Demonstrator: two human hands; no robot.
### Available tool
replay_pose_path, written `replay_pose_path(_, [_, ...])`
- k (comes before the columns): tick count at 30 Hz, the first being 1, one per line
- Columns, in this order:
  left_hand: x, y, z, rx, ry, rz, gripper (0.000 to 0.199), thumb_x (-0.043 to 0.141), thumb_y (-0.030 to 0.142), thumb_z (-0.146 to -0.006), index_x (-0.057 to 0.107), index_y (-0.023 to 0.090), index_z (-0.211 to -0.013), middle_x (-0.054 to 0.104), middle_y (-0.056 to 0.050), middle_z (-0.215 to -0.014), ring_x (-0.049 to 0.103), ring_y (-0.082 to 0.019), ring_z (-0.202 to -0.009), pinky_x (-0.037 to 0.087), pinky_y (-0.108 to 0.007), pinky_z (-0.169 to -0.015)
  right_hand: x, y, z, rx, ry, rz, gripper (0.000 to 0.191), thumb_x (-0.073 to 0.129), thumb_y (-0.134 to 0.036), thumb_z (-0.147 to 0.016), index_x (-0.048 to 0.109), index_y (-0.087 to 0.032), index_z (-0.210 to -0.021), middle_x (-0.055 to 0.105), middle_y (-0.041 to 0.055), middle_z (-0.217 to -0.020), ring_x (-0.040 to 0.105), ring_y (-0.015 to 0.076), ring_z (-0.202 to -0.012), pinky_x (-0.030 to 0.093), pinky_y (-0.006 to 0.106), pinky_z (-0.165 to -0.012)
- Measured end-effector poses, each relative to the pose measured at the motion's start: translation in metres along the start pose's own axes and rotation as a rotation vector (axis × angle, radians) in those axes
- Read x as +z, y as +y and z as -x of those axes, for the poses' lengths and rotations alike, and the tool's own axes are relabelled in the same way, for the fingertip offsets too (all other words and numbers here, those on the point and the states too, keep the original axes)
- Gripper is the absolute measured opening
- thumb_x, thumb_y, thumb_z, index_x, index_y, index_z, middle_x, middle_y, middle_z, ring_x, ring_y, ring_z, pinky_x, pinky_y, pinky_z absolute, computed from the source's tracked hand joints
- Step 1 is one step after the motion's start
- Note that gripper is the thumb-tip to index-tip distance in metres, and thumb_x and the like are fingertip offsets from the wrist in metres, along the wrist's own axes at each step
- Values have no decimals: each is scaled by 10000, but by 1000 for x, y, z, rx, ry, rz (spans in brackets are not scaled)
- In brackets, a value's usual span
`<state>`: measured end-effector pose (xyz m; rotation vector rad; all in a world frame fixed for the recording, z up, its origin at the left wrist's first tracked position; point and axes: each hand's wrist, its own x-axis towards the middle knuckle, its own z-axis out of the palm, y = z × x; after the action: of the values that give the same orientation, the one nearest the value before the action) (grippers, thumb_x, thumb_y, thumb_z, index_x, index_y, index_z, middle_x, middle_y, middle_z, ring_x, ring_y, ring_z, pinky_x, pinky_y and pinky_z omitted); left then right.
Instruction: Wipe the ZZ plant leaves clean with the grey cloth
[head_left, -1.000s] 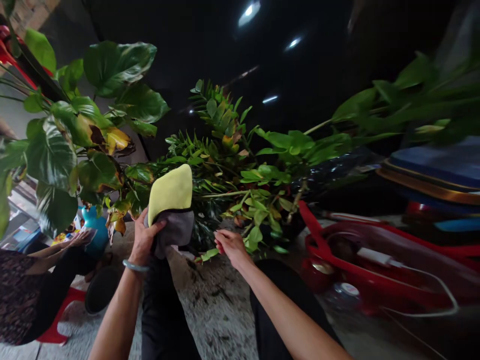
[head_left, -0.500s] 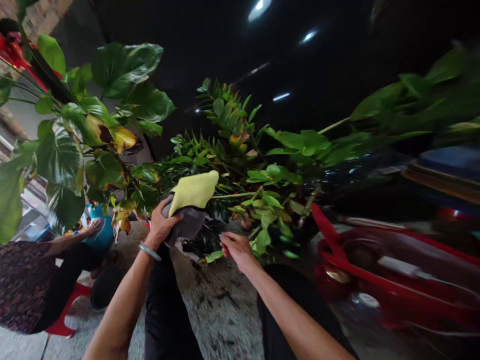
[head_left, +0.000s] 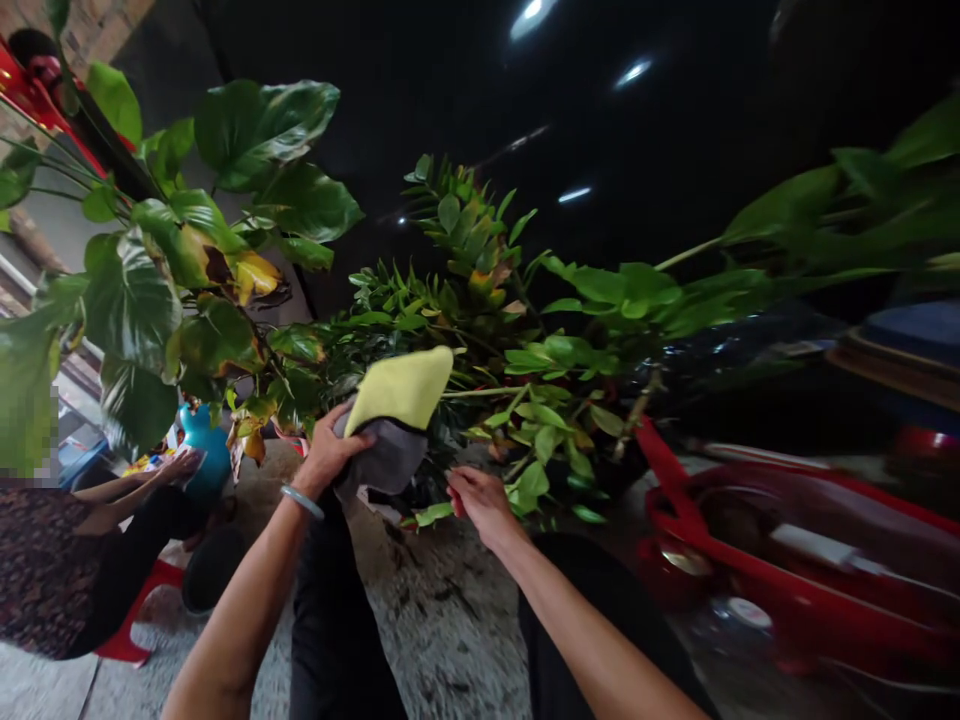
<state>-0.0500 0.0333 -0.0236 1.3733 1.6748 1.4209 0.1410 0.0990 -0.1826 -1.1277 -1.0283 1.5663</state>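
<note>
A yellow and grey cloth (head_left: 399,392) is bunched in my left hand (head_left: 330,448), its thumb pressed over the grey side. A pale bangle circles that wrist. To the right and slightly lower, my right hand (head_left: 480,500) has its fingers curled together in a pinch beside the low leaves. Whatever lies between those fingertips is too small or hidden to make out. A dark-leaved part of the plant (head_left: 444,455) shows between my hands. Green leafy stems (head_left: 541,430) spread just above my right hand, and the cloth hangs in front of the foliage.
Large broad leaves (head_left: 139,295), some yellowed, lean in from the left. A person (head_left: 45,570) sits on a red stool (head_left: 142,610) at the left, near a turquoise vessel (head_left: 206,460) and a black bucket (head_left: 214,570). A red basket-like container (head_left: 720,540) stands at the right.
The view has swung slightly left, so everything appears shifted to the right. My left hand keeps its hold on the cloth, and my right hand stays pinched near the leaves.
</note>
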Motion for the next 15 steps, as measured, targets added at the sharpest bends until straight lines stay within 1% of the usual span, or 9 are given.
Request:
replay_pose_path(2, [0,-17,7,-56,-50,-116,606,856,188,-427,788,160,-1028,777,-54,-977,676,-287,-980,528,-391,-932,-2,1,-1,14,7,12,249,690,-430,-632,595,-204,-585,553,-28,-451,471,114,-349,339,226,-342])
replay_pose_path(3, [-1,-21,11,-89,-85,-133,595,858,174,-414,794,165,-1005,779,-49,-957,678,-289,-971,529,-398,-932,-2,1,-2,18,1,18,241,692,-422,-636,599,-204,-592,562,-27,-460,479,115,-356,345,225,-345])
replay_pose_path(5, [-4,-18,18,-138,-144,-78,601,867,202,-433,794,172,-1028,781,-42,-944,685,-287,-942,541,-399,-904,-3,2,-4,20,-21,28,254,696,-423,-634,575,-209,-569,549,-31,-448,465,108,-347,338,222,-342])
replay_pose_path(7, [-7,-4,17,-122,-152,14,633,872,250,-465,781,172,-1087,780,-39,-967,689,-283,-937,550,-385,-875,-3,2,-4,15,-33,17,275,701,-439,-626,559,-212,-561,532,-37,-432,443,99,-332,327,220,-334])
replay_pose_path(9, [-10,11,9,-49,-113,66,674,875,274,-484,761,165,-1139,776,-44,-1007,689,-281,-956,551,-367,-866,-1,1,-2,17,-15,-19,273,708,-451,-617,588,-205,-608,547,-34,-442,455,102,-337,327,214,-330])
replay_pose_path(11, [-10,14,0,17,-25,76,700,872,294,-503,741,155,-1177,771,-54,-1032,690,-278,-962,552,-360,-863,1,-1,1,32,-4,-41,266,708,-442,-618,608,-198,-649,574,-26,-463,488,110,-358,335,206,-329])
replay_pose_path(13, [-9,3,-3,26,78,30,677,851,290,-520,739,148,-1172,769,-63,-1028,688,-276,-962,550,-368,-875,2,-3,4,49,-10,-30,245,695,-424,-635,602,-198,-644,585,-21,-474,501,113,-366,330,200,-325])
replay_pose_path(14, [-9,-6,-2,4,109,-18,652,842,270,-515,749,144,-1148,770,-63,-1006,687,-277,-958,547,-377,-888,1,-4,4,55,-11,-17,230,684,-414,-650,607,-198,-651,591,-21,-480,506,114,-368,331,199,-327])
replay_pose_path(15, [-9,-15,3,-34,107,-71,628,837,243,-497,763,143,-1113,771,-61,-975,685,-279,-948,542,-388,-899,1,-4,4,62,-9,-2,214,674,-404,-665,618,-197,-667,599,-21,-488,513,116,-371,334,199,-330])
